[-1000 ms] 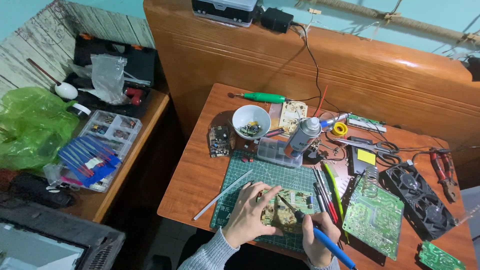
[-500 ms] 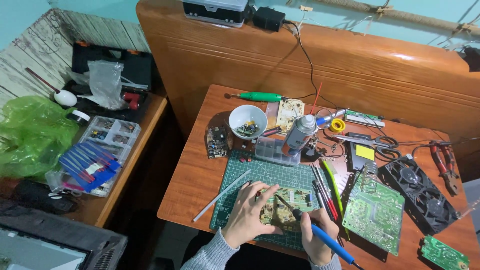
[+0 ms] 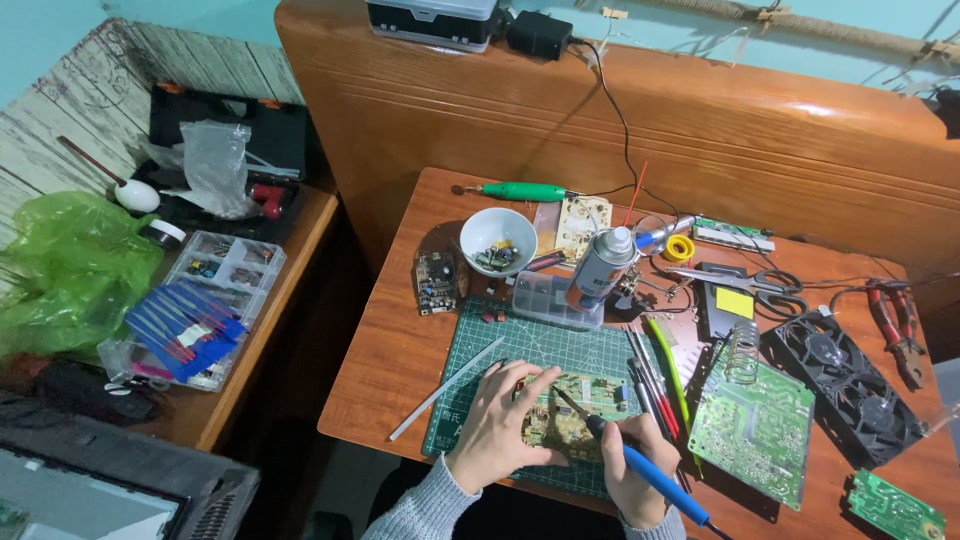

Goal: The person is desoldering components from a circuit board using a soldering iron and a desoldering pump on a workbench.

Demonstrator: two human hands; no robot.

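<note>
Left hand [image 3: 497, 425] spread flat, fingers apart, pressing down on the left part of the board [image 3: 575, 415]. Right hand [image 3: 625, 480] closed round the blue handle of the iron [image 3: 640, 470], tip resting on the board just right of the left fingertips. Board flat on the green mat [image 3: 520, 350], directly under and between both hands.

Just left of the left hand: white strip [image 3: 447, 388], lying slantwise, partly on the mat, partly on the table [image 3: 390, 350].

Just right of the right hand: row of tools [image 3: 655, 380] on the mat's right edge, then a larger green board [image 3: 752, 430] with a coil stand [image 3: 742, 352] at its far end. Further right: black fan unit [image 3: 845, 385], pliers [image 3: 895, 325], and a small green board [image 3: 895, 505] near the table corner.

Beyond the hands, at the far edge of the mat: clear parts box [image 3: 555, 298], spray can [image 3: 600, 268] upright just behind it, white bowl [image 3: 498, 240] of small parts, small dark board [image 3: 438, 280] left of the bowl. Further off: green screwdriver [image 3: 520, 191], scissors [image 3: 745, 282], yellow roll [image 3: 680, 247].

Nothing between the hands and the board; iron handle slants back over the near table edge.

Far left of the left hand, on a separate bench: green bag [image 3: 65, 265], clear organiser [image 3: 215, 275], blue bundle [image 3: 180, 325].
</note>
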